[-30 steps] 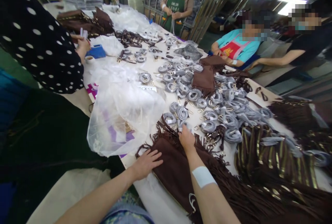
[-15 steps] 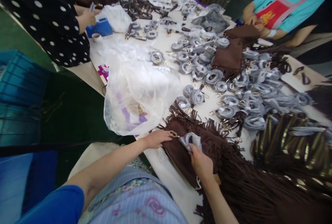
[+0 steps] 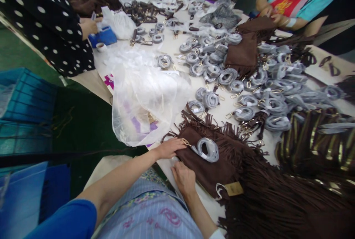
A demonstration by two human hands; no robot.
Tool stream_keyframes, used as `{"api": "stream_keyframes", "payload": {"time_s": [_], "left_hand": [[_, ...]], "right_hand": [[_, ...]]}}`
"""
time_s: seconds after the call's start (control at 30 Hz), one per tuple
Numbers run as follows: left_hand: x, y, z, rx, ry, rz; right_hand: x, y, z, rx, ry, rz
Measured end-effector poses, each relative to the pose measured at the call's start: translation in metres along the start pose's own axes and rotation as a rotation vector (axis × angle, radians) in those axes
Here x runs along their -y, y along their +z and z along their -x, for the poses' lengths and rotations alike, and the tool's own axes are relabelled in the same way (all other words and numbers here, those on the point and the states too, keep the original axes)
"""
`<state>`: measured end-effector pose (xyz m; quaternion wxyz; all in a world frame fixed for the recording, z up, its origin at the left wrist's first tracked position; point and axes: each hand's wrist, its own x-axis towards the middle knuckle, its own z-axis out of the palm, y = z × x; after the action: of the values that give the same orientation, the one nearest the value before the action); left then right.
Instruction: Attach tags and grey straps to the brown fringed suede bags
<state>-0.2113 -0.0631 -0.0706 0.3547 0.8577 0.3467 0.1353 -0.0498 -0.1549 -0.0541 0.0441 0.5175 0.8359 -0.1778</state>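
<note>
Head view: the right hand (image 3: pixel 183 178) has let go of the coiled strap (image 3: pixel 208 149), which now lies on the brown fringed bag (image 3: pixel 213 168). That hand has dropped to the bag's near edge, fingers curled; whether they clamp it I cannot tell. The left hand (image 3: pixel 169 147) stays at the strap's clasp (image 3: pixel 185 142), grip unclear.

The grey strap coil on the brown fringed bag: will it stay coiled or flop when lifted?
The strap coil probably stays coiled, being tightly wrapped. It looks soft, so likely light. Its clasp sticks out and may dangle.
</note>
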Motion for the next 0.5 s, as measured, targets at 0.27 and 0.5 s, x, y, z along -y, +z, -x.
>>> {"api": "stream_keyframes", "payload": {"time_s": [0.27, 0.5], "left_hand": [[-0.003, 0.012, 0.011, -0.032, 0.029, -0.226], [-0.002, 0.021, 0.013, -0.064, 0.039, -0.337]], "right_hand": [[-0.008, 0.003, 0.017, -0.027, 0.003, 0.004], [-0.008, -0.001, 0.024, -0.056, 0.065, -0.071]]}}
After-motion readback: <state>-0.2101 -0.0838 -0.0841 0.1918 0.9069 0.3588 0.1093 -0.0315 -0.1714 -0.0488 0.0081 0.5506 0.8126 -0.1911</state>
